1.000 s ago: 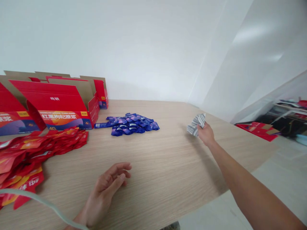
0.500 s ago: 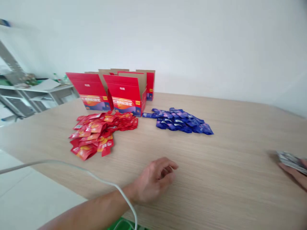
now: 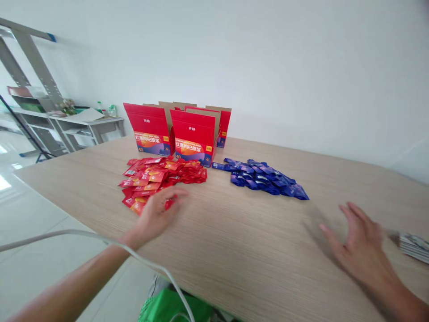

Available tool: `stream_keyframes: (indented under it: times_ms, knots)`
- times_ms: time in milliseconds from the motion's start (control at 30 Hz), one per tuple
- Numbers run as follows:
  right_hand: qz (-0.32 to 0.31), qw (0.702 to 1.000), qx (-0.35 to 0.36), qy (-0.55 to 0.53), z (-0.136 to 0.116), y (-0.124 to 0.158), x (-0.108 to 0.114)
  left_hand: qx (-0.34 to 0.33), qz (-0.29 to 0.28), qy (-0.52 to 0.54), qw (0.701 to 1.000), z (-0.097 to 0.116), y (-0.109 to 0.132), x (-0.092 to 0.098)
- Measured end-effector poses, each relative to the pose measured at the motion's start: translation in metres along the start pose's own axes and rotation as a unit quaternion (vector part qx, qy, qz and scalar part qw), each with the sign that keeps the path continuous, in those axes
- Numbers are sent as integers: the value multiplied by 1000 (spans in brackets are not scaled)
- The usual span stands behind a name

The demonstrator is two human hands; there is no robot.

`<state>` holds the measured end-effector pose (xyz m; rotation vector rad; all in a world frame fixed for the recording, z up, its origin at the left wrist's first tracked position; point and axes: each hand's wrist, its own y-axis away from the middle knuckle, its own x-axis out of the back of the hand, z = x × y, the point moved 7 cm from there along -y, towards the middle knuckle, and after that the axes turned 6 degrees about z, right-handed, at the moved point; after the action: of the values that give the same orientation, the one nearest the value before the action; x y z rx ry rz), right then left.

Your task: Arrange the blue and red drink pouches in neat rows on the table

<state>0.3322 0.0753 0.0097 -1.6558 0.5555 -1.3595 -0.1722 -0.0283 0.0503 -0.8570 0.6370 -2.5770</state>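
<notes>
My left hand (image 3: pixel 161 212) hovers at the front right of a pile of red sachets (image 3: pixel 150 174), its fingers extended and blurred. A bit of red shows between thumb and fingers; nothing appears gripped. Over the right part of the table, my right hand (image 3: pixel 362 239) is spread open and holds nothing. A stack of flat printed pieces (image 3: pixel 414 246) lies just right of it, partly cut off by the picture's edge. Between the hands, farther back, sits a pile of blue sachets (image 3: pixel 264 176).
Red open-topped cartons, one at the front (image 3: pixel 192 138) and one at its left (image 3: pixel 150 129), stand behind the sachets with several more. A white cable (image 3: pixel 147 259) crosses above my left forearm. Something green (image 3: pixel 177 306) is below the wooden table's (image 3: pixel 248 250) front edge.
My left hand has moved left to the red sachets, its fingers straightening. My right hand has left the stack and come left into full view, open. The camera view has shifted left.
</notes>
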Motion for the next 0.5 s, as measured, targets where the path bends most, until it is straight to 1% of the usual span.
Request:
stream_keyframes:
  times_ms: [67,133,167,233,267,300,367,433,467,500]
  knots:
    - [-12,997,60,-56,-50,-7,-13,59,115,-70,989,-27,-8,48]
    - [-38,989,114,-80,-98,-12,-27,101,166,-143,970,-47,-9,82]
    - [-57,985,136,-87,-120,-16,-35,103,170,-175,964,-52,-11,92]
    - [-113,979,152,-79,-159,-28,-53,85,166,-226,956,-59,-15,108]
    - [-145,975,151,-71,-175,-36,-62,88,164,-246,951,-64,-19,115]
    - [-177,971,147,-62,-188,-46,-72,107,166,-263,944,-71,-23,123]
    - [-240,960,135,-44,-210,-67,-92,185,169,-293,923,-92,-31,140]
    - [-294,949,109,-24,-222,-88,-113,257,164,-314,899,-114,-39,157]
    - [-306,947,93,-15,-225,-99,-122,270,158,-325,892,-124,-43,163]
    - [-315,946,76,-6,-227,-108,-132,269,149,-334,891,-133,-47,168]
